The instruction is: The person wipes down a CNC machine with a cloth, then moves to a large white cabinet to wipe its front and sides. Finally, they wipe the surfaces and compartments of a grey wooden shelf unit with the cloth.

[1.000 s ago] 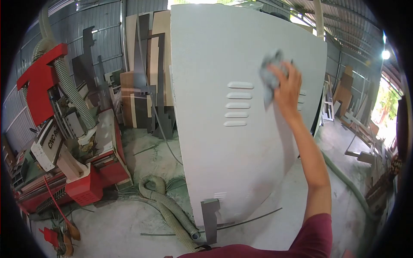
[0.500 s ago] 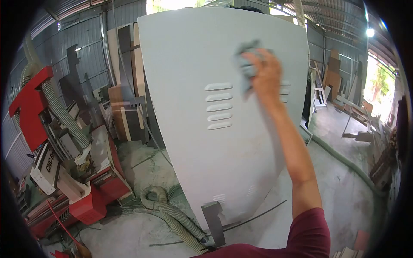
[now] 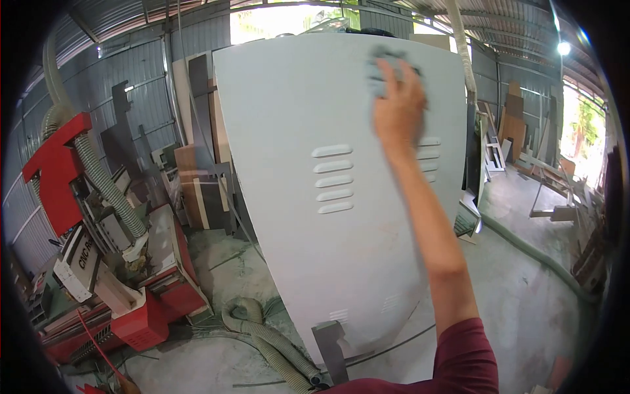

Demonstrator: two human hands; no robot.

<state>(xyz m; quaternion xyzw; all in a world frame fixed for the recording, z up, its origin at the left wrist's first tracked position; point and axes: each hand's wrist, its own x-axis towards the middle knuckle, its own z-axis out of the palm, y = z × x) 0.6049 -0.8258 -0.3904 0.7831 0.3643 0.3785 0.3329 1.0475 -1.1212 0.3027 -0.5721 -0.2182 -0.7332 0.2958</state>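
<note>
A tall pale grey metal panel stands upright in the middle, with two columns of raised vent slots and smaller vents near its base. My right hand presses a crumpled grey-green cloth flat against the upper right part of the panel, above the right column of slots. Its fingers are bent over the cloth, which is slightly blurred. My right forearm crosses in front of part of that column. My left hand is out of the frame.
At left stands a red and white CNC machine with ribbed hoses. A thick hose lies on the floor by the panel's base, beside a dark flat piece. Wooden boards lean at the back right; another hose runs along the floor.
My right hand and the cloth have moved up the panel, and the hand is now more upright. The view has tilted upward slightly, so the panel appears lower.
</note>
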